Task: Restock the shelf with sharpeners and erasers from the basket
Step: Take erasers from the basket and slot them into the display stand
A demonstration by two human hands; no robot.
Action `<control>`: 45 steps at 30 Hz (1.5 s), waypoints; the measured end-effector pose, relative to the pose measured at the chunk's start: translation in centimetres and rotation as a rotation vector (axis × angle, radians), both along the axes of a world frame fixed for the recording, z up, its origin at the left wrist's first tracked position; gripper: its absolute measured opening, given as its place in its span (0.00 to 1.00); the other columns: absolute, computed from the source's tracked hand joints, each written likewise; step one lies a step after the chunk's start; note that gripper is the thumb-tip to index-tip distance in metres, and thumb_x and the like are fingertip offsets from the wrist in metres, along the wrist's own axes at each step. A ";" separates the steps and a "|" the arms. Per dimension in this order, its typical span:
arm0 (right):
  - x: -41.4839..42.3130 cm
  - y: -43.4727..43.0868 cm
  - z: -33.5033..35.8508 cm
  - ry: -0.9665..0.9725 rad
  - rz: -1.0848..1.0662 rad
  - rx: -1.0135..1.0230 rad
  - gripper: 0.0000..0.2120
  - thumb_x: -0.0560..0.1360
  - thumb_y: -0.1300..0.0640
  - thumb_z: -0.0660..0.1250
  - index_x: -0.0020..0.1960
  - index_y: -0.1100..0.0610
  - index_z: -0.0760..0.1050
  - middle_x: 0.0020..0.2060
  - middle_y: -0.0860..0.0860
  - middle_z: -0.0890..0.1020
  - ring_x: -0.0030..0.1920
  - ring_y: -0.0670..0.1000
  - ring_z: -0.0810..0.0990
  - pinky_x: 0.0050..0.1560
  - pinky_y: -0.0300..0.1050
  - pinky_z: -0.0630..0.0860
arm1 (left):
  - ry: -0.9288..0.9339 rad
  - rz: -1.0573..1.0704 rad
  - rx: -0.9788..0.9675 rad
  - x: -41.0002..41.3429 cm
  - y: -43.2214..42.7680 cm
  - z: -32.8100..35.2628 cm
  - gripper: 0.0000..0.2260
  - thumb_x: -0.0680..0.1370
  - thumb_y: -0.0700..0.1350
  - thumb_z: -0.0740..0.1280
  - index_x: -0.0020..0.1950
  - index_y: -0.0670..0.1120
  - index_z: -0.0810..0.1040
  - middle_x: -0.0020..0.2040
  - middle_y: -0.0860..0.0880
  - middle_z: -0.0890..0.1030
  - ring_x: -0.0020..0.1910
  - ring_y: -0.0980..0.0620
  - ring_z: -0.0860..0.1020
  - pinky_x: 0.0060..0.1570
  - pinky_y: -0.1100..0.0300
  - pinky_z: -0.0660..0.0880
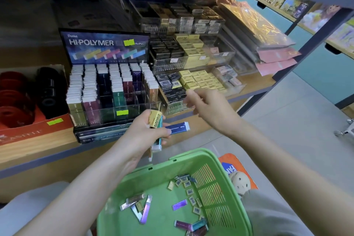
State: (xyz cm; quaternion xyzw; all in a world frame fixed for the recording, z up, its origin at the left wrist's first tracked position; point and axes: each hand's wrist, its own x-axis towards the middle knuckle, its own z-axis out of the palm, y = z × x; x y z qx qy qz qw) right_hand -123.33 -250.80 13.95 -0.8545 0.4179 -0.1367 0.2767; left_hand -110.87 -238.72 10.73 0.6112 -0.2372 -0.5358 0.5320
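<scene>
So the basket (191, 156) sits closest, right at the knees, with plenty of loose erasers (179, 204) scattered on its floor, so I'd say the restock is far from done. Just above it the left hand (142, 132) grips a bunch (158, 136) fanned out in the fist: a yellow eraser (155, 119) on top, a blue slim (178, 127) poking right, a teal one pointing down.

The right hand (208, 105) is out over the front tray (178, 108), fingers loosely curled toward the black erasers (172, 86). It's blurred, so I can't tell if it's pinching anything.

My take on doing this well: feed one piece at a time from the bunch. The yellow one looks like it belongs with the yellow stack (201, 80) just behind the black ones, label up, snug against its neighbours. The slims go upright into the display (107, 90) on the left, matched to the colour column. The half-empty slots there look like the obvious gaps. Don't loosen the left fist too much or the teal one slides out.
</scene>
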 end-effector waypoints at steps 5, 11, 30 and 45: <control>-0.7 3.6 0.2 0.008 0.103 0.389 0.04 0.75 0.53 0.69 0.42 0.52 0.78 0.28 0.49 0.81 0.32 0.48 0.81 0.44 0.47 0.81 | -0.065 0.058 -0.044 -0.3 0.5 0.3 0.08 0.77 0.34 0.65 0.49 0.46 0.72 0.47 0.44 0.80 0.30 0.57 0.77 0.26 0.67 0.72; -1.3 3.7 1.4 -0.223 -0.028 0.291 0.03 0.73 0.59 0.72 0.45 0.56 0.78 0.28 0.51 0.80 0.31 0.49 0.80 0.43 0.49 0.82 | 0.023 0.173 -0.083 0.0 1.7 0.6 0.03 0.80 0.37 0.62 0.51 0.43 0.72 0.43 0.42 0.80 0.27 0.57 0.78 0.26 0.65 0.75; 10.2 5.3 4.6 -0.393 0.114 -0.106 0.02 0.76 0.60 0.67 0.48 0.55 0.76 0.38 0.49 0.81 0.41 0.51 0.81 0.46 0.41 0.78 | 0.170 0.312 -0.273 6.9 7.6 3.1 0.09 0.80 0.47 0.61 0.52 0.42 0.74 0.32 0.48 0.76 0.23 0.54 0.69 0.22 0.63 0.67; 17.0 2.4 2.0 0.024 0.372 -0.365 0.07 0.75 0.69 0.64 0.49 0.60 0.76 0.48 0.53 0.82 0.38 0.39 0.76 0.48 0.48 0.77 | 0.293 0.385 -0.195 10.5 8.8 3.2 0.18 0.82 0.48 0.55 0.37 0.40 0.74 0.28 0.43 0.71 0.21 0.52 0.64 0.19 0.66 0.61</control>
